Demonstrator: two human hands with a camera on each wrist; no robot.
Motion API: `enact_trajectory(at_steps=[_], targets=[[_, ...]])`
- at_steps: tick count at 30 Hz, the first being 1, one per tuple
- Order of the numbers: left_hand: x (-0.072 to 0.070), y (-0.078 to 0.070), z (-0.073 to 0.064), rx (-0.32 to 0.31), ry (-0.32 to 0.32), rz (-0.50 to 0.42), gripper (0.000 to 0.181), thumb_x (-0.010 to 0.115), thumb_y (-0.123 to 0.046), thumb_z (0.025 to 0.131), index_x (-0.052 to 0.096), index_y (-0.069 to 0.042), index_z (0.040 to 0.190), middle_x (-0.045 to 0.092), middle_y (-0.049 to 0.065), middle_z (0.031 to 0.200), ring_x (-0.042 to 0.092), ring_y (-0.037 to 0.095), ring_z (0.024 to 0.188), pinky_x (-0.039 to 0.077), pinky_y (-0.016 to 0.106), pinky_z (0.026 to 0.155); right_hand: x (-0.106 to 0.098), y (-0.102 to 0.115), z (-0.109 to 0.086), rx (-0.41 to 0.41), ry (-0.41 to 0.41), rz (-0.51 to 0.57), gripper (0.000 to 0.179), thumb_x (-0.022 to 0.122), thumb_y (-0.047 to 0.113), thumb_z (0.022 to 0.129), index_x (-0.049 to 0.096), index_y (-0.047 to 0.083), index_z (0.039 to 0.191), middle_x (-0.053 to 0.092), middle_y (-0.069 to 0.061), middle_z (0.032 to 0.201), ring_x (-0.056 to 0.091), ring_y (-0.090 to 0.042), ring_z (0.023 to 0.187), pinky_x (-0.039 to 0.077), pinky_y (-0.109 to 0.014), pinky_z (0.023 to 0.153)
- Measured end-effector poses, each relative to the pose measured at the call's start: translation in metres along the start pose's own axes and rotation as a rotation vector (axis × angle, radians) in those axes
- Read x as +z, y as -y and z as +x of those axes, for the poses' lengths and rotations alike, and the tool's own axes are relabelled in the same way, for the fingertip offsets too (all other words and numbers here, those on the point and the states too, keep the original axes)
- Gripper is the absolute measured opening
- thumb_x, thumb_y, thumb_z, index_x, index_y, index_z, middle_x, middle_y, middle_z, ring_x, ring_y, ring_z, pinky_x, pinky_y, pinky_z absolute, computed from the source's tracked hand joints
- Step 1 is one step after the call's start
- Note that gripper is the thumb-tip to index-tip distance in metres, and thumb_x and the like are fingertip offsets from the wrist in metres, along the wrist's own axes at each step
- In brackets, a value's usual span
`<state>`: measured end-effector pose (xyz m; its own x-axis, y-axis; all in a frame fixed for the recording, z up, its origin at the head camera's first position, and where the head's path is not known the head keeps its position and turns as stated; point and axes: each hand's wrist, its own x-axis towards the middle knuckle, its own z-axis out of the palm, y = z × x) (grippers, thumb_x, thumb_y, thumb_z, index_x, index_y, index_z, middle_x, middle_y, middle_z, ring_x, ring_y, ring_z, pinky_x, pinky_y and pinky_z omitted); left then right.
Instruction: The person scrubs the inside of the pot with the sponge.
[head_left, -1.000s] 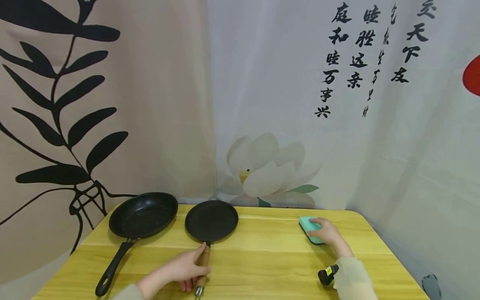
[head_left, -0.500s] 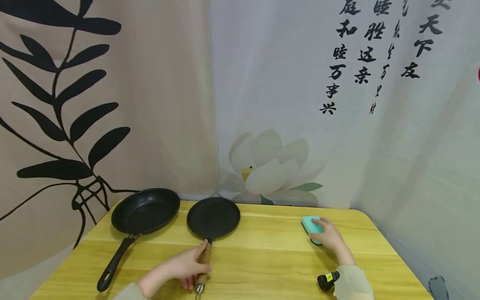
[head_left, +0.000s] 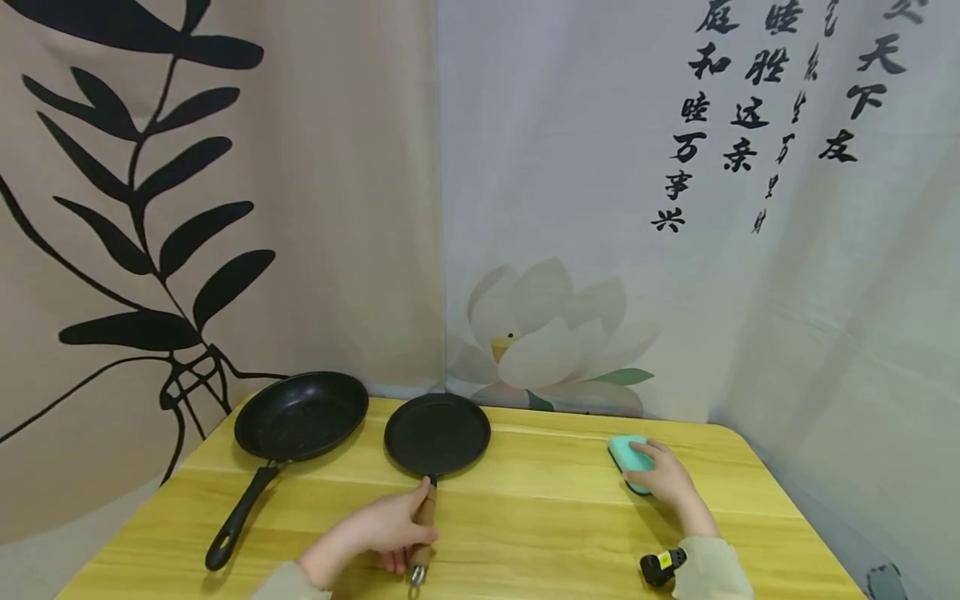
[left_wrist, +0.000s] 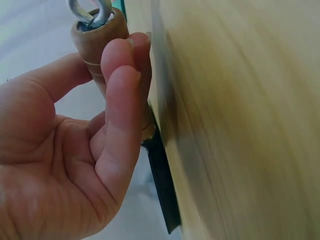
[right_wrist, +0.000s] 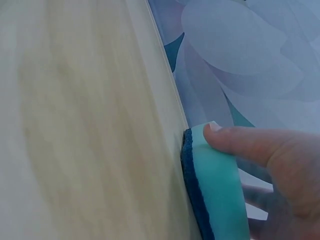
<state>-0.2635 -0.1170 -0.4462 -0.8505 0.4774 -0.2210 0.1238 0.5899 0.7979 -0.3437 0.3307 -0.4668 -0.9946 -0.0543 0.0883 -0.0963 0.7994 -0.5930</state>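
Note:
A flat round black pan (head_left: pixel 437 433) with a wooden handle (left_wrist: pixel 95 47) lies on the table, its handle toward me. My left hand (head_left: pixel 390 527) grips that handle, thumb along one side and fingers curled round the other; a metal hanging ring (left_wrist: pixel 90 12) ends it. Over at the right, my right hand (head_left: pixel 670 481) holds a turquoise sponge (head_left: pixel 630 458) between thumb and fingers. In the right wrist view the sponge's dark scouring layer (right_wrist: pixel 192 182) faces down against the tabletop, and some of my fingers are hidden behind the sponge.
A deeper black frying pan (head_left: pixel 302 417) stands at the left, its black handle (head_left: pixel 240 518) pointing toward the near left. The yellow wooden table (head_left: pixel 540 533) ends at a printed curtain (head_left: pixel 562 167) behind. A small black device (head_left: pixel 660 567) is strapped at my right wrist.
The view has shifted slightly, so everything sits a little further right in the picture. Both hands keep their holds on the pan handle and the sponge.

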Motion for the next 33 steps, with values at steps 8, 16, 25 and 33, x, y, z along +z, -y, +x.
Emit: enact_trajectory(at_steps=[8, 16, 25, 33], targets=[[0.011, -0.009, 0.007, 0.024, 0.011, 0.007, 0.087, 0.067, -0.022, 0.093, 0.011, 0.011, 0.15, 0.061, 0.009, 0.051, 0.056, 0.016, 0.04, 0.05, 0.034, 0.038, -0.001, -0.002, 0.0, -0.009, -0.005, -0.007, 0.064, 0.072, 0.022, 0.088, 0.047, -0.005, 0.14, 0.025, -0.038, 0.147, 0.027, -0.06, 0.129, 0.03, -0.07, 0.098], [0.027, -0.02, 0.014, 0.043, 0.039, 0.023, 0.087, 0.067, -0.024, 0.092, 0.014, 0.01, 0.15, 0.06, 0.008, 0.049, 0.056, 0.015, 0.037, 0.05, 0.034, 0.037, 0.0, -0.003, 0.0, -0.016, -0.007, 0.006, 0.063, 0.073, 0.02, 0.087, 0.048, -0.005, 0.139, 0.026, -0.038, 0.146, 0.026, -0.06, 0.129, 0.03, -0.07, 0.099], [0.044, -0.035, 0.018, 0.05, 0.051, 0.044, 0.087, 0.069, -0.024, 0.091, 0.016, 0.012, 0.149, 0.06, 0.006, 0.048, 0.055, 0.015, 0.036, 0.05, 0.033, 0.038, 0.004, -0.001, 0.0, -0.022, -0.022, 0.02, 0.062, 0.073, 0.02, 0.086, 0.049, -0.005, 0.138, 0.029, -0.037, 0.145, 0.027, -0.059, 0.129, 0.029, -0.07, 0.1], [0.05, -0.04, 0.022, 0.037, 0.077, 0.022, 0.087, 0.069, -0.023, 0.09, 0.015, 0.012, 0.149, 0.061, 0.007, 0.05, 0.055, 0.015, 0.037, 0.05, 0.034, 0.038, 0.008, 0.0, 0.002, -0.062, -0.048, 0.041, 0.058, 0.071, 0.015, 0.087, 0.05, -0.006, 0.137, 0.032, -0.038, 0.143, 0.029, -0.058, 0.13, 0.028, -0.068, 0.102]])
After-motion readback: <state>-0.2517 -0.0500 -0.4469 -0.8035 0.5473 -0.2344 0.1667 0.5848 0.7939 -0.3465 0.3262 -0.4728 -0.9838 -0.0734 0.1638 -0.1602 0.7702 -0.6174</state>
